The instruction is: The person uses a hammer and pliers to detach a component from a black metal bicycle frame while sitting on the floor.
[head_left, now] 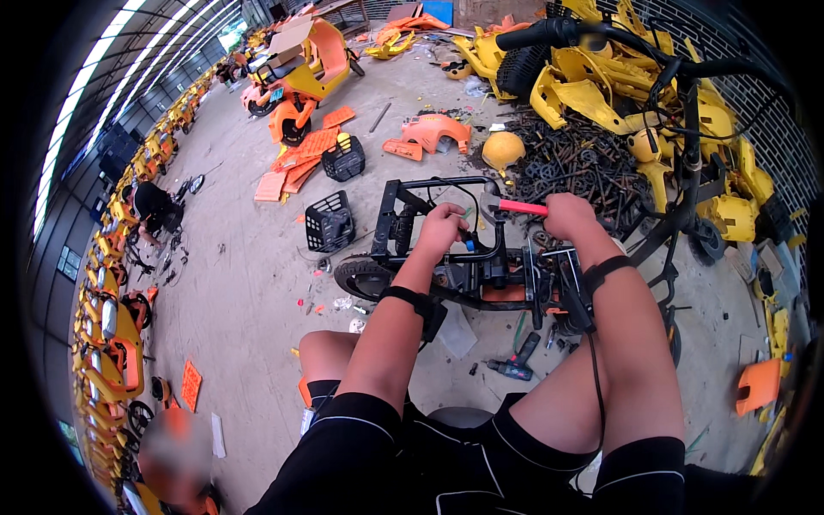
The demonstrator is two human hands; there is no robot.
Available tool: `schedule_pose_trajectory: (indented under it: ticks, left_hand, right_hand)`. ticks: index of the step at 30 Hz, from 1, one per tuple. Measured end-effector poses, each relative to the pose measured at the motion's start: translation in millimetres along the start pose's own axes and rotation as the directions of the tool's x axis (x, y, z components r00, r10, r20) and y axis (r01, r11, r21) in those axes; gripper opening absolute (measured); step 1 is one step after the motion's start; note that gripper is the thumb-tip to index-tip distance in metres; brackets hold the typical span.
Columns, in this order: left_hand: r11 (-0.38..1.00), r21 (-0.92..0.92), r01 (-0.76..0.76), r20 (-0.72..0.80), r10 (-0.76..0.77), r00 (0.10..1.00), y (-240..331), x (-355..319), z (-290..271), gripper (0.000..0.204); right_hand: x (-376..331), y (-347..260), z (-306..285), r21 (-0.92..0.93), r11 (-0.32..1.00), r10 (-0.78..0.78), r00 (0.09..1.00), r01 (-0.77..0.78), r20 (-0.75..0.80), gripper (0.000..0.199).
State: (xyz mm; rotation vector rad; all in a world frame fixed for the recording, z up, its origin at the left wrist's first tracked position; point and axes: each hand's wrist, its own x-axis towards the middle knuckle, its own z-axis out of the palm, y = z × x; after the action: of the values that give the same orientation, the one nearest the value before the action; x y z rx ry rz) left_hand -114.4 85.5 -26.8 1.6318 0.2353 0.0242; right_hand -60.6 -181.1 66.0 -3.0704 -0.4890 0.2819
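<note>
My right hand point(568, 216) is closed round the red handle of a hammer point(522, 207). The hammer's metal head lies over the black frame point(496, 268) of a stripped scooter, beside my left hand. Fingers curled, my left hand point(442, 230) is at the frame's upper bars; what it grips is too small and hidden to name. A bit of blue shows just below its fingers. The frame's black wheel point(364, 278) points to the left, under my left forearm. At the right, the scooter's handlebar point(549, 34) and steering column rise past my right arm.
A cordless drill point(515, 359) lies on the floor near my knees. Black baskets point(330, 221) and orange panels point(302, 156) lie left of the frame. Beyond it are a heap of dark metal parts point(571, 163) and yellow panels point(592, 86). Another person point(153, 206) crouches far left, near rows of scooters.
</note>
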Motion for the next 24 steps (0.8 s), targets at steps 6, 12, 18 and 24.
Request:
schedule_pose_trajectory:
  ticks: [6, 12, 18, 24]
  left_hand:
    - [0.994, -0.068, -0.083, 0.021, 0.084, 0.996, 3.1, -4.9, 4.3, 0.02]
    - [0.937, -0.256, -0.238, 0.127, 0.277, 0.952, 34.4, -46.2, 21.0, 0.018]
    - [0.871, -0.399, -0.289, 0.085, 0.348, 0.933, 61.4, -89.1, 50.1, 0.042]
    - [0.804, -0.429, -0.413, -0.064, 0.429, 0.901, 87.8, -103.1, 52.1, 0.079]
  right_hand:
    - [-9.6, 3.5, -4.8, 0.298, 0.954, -0.006, 1.0, 0.011, -0.016, 0.034]
    - [-16.2, 9.1, 4.0, 0.65, 0.75, -0.063, 0.992, 0.122, -0.113, 0.032]
    - [-41.1, -32.3, -15.6, 0.921, 0.361, -0.162, 0.983, 0.143, -0.089, 0.026]
    - [-55.8, -49.0, -45.0, 0.983, 0.157, -0.318, 0.947, 0.092, -0.038, 0.029]
